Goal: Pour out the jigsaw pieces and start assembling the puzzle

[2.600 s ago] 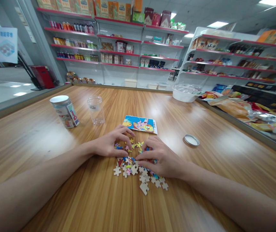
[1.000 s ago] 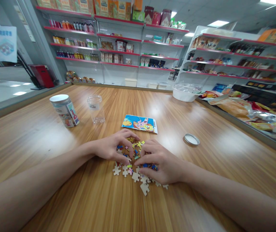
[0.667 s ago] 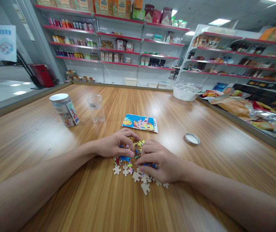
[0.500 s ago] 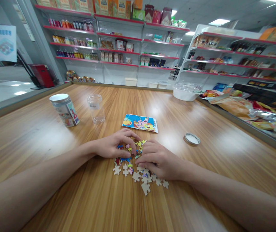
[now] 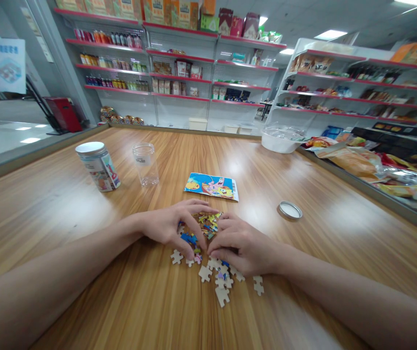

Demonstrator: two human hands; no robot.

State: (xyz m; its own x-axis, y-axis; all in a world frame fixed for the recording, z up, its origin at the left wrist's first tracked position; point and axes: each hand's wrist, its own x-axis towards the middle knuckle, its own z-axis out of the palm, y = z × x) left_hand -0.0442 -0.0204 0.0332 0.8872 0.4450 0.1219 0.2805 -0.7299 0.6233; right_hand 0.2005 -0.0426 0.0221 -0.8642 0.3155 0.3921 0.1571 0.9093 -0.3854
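Wooden jigsaw pieces (image 5: pixel 204 273) lie in a loose pile between my hands, some showing bare wood, others a coloured print. My left hand (image 5: pixel 170 224) arches over the pile's left side with thumb and fingers apart, its thumb tip by a few pieces. On the right of the pile, my right hand (image 5: pixel 243 243) has its fingers curled in and the thumb close to the index finger; whatever they pinch is hidden. Just beyond the pile rests a blue cartoon picture card (image 5: pixel 211 186).
Further left stand a printed jar with a pale lid (image 5: pixel 98 166) and a clear open jar (image 5: pixel 146 165). A round lid (image 5: pixel 290 210) lies to the right. Behind are a white basin (image 5: pixel 282 139), snack packets (image 5: pixel 354 158) and stocked shelves (image 5: pixel 179 53).
My left thumb has moved down and away from the fingers, widening the hand. Several pieces near my right hand have shifted, some toward me and one to the right.
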